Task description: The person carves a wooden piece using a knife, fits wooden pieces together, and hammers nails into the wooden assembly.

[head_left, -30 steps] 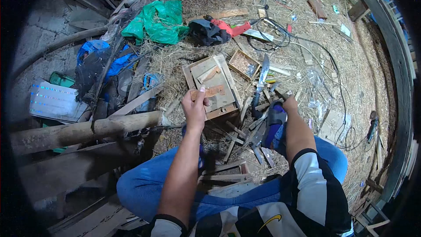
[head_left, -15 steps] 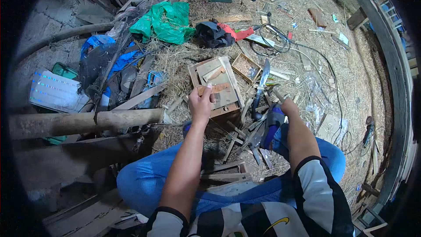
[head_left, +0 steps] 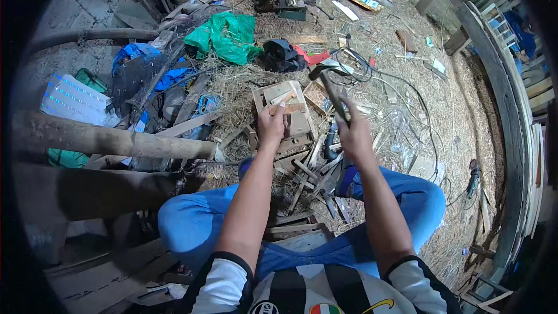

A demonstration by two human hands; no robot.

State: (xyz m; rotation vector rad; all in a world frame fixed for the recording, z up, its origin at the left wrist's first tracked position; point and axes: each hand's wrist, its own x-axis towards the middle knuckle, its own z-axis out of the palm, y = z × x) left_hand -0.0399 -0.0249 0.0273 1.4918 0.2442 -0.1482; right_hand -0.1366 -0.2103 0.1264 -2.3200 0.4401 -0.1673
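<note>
My left hand (head_left: 272,126) is closed on a small brown strip of wood (head_left: 295,107), which it holds against the top of a wooden block (head_left: 300,123) between my legs. Another pale scrap of wood (head_left: 281,94) lies on the block just beyond the strip. In my right hand (head_left: 356,138) is a hammer (head_left: 332,92), gripped by the handle and raised to the right of the block. The hammer's head is up and away from me, apart from the strip. A small wooden tray (head_left: 317,97) sits beside the block, partly behind the hammer.
Wood scraps (head_left: 308,177) and tools lie before my feet. A green plastic sheet (head_left: 224,38), a dark cloth bag (head_left: 283,55) and a red-handled saw (head_left: 311,57) are farther off. A bamboo pole (head_left: 116,138) juts in from the left; a black cable (head_left: 415,90) crosses the right.
My right hand has lifted the hammer from low near my right foot, up and leftward. My left hand still holds the strip on the block. The view has shifted slightly.
</note>
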